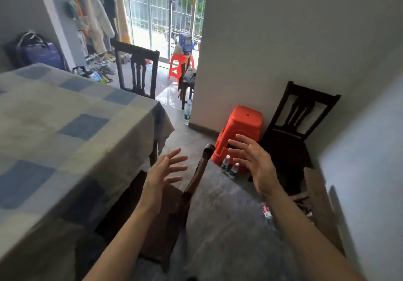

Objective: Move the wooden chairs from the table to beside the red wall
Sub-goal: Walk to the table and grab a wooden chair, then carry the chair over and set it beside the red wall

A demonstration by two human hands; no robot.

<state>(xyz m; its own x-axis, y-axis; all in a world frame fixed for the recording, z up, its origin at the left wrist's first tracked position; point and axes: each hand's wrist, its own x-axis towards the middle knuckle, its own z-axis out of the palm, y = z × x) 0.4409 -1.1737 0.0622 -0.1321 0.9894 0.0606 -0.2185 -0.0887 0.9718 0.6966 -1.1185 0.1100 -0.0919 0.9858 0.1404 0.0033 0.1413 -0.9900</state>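
Both hands, left [162,177] and right [254,164], hover spread-fingered above a wooden chair [174,211] tucked at the table [65,128].

The person's left hand [160,179] and right hand [256,165] are bare, with long slim fingers slightly blurred. The left forearm [122,237] and right forearm [305,232] are bare too, uncovered down to the near edge of view

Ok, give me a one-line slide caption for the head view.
Left hand and right hand, both open, hover near the wooden chair at the checked table; orange stool beyond.
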